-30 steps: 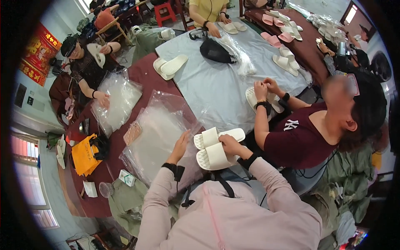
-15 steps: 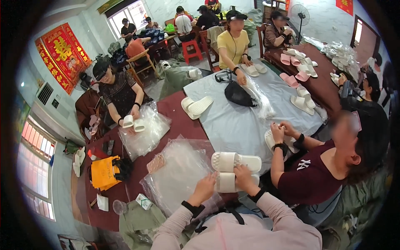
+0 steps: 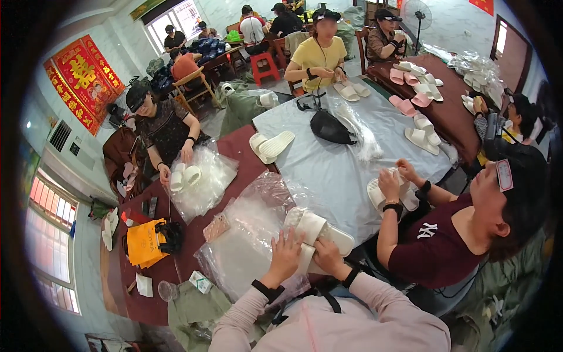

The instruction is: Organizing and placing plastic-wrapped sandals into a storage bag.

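Note:
A pair of white slide slippers (image 3: 334, 234) lies in front of me, one beside the other, heels pointing to the right. My right hand (image 3: 329, 257) has its fingers bent over the inner edges of the pair and grips a slipper. My left hand (image 3: 285, 258) is spread, its fingertips at the left side of the pair near the straps; it holds nothing. The nearer slipper is largely hidden by my hands. Under and left of my left hand lies a stack of clear plastic bags (image 3: 237, 258) on the dark red table (image 3: 176, 278).
A patterned pink item (image 3: 216, 227) lies on the bags. An orange bag (image 3: 145, 243) stands to the left. Across from me are white slippers (image 3: 272, 146) and a black pouch (image 3: 331, 128). A co-worker in maroon (image 3: 431, 234) handles a white slipper (image 3: 378, 190) close at my right.
The slippers have shifted left and tilted, their heels now lower right. My left hand has spread its fingers. The co-worker in yellow has drawn a hand back from the plastic strips.

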`<state>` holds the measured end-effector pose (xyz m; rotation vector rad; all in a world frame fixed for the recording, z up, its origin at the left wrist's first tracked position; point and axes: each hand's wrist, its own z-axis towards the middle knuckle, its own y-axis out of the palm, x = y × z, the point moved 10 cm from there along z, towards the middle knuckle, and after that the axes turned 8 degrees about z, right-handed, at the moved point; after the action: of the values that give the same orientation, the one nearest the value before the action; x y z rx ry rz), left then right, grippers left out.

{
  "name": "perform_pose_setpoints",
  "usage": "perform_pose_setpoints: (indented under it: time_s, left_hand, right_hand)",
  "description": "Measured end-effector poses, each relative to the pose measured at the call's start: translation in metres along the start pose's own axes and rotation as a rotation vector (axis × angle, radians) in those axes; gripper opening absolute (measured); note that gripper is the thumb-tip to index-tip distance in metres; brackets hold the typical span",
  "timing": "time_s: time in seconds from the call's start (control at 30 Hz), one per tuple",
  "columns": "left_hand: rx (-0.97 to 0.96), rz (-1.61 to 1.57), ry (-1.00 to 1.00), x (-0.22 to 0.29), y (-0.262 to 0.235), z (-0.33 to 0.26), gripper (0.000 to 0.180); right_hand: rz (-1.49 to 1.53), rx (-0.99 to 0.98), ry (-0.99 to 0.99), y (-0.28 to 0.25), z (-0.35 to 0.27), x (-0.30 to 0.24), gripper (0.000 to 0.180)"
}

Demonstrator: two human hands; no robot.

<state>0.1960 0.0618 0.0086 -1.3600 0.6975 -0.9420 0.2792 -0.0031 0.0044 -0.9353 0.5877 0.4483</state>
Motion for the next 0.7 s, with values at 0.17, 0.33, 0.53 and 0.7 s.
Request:
perform_pose_setpoints:
  time_s: [0.17,0.33,0.53,0.7]
  left_hand:
    - [0.008,0.039,0.074,0.014,-0.001,-0.014,0.055]
    - [0.081,-0.021,0.100,0.028,-0.009,-0.020,0.057]
    - [0.010,-0.072,0.257,0.050,-0.016,-0.018,0.059]
    - [-0.020,-0.101,0.401,0.071,-0.017,-0.040,0.056]
  right_hand:
    - [0.144,0.192,0.239,-0.002,-0.001,0.028,0.026]
    - [0.128,0.187,0.275,0.011,-0.004,0.029,0.016]
    - [0.222,0.279,0.250,0.018,0.002,0.028,0.016]
    - [0.475,0.447,0.423,0.012,0.006,0.042,0.015]
